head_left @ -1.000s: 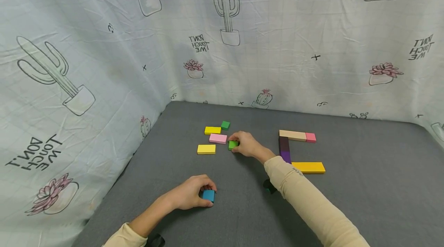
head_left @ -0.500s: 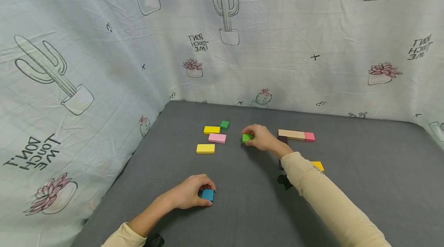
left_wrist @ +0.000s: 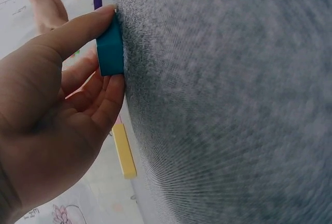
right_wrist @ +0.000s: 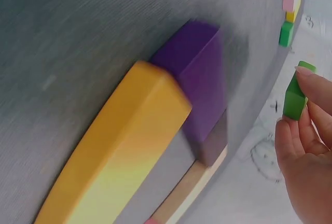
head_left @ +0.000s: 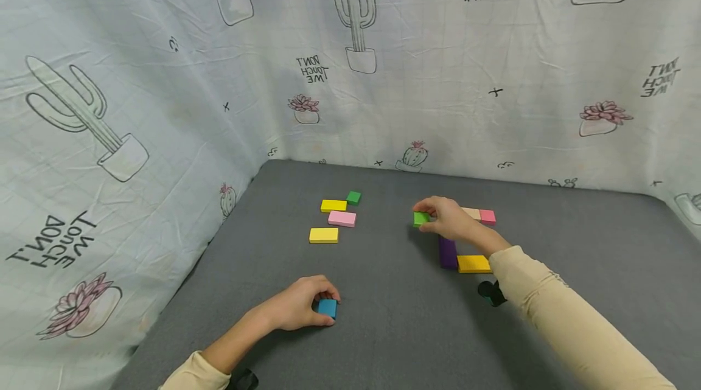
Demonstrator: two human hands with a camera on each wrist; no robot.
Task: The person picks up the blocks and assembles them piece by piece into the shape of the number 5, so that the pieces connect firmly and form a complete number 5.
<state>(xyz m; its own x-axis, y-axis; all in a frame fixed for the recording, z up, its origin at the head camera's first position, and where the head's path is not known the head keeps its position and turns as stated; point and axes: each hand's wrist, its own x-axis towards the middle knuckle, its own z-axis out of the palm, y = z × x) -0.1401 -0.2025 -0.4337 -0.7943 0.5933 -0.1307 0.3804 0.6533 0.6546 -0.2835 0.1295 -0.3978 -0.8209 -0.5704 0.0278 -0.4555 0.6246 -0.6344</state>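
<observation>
Grey tabletop (head_left: 378,341) lies under all the blocks. At near left, the left hand (head_left: 298,306) holds the blue block (head_left: 327,307), thumb and fingertips bent in on opposite sides, parted only by the block's width; the block rests on the cloth. Neither has shifted over the last second.

Beyond them lie four loose blocks: the front yellow (head_left: 324,235); the back yellow (head_left: 333,206); the pink (head_left: 342,219), just in front of it; and the dark green (head_left: 353,198), by its right end. Whether those last three touch, I cannot tell.

Well to the right, the light green block (head_left: 421,219) is pinched between the thumb and fingers of the right hand (head_left: 448,220), and seems clear of the tabletop. Here is the change: a second ago it was beside the pink, and it has been carried rightward. I judge that it now belongs less to the loose group than to the joined blocks, though it is not yet set down.

Those start with the purple (head_left: 447,254), its near end touching the orange (head_left: 474,264). The brown (right_wrist: 214,143) follows the purple, then the tan (head_left: 471,213), then the red (head_left: 487,216). The right hand now hides the brown from the head view, and the sleeve (head_left: 547,305) covers the orange's right end.
</observation>
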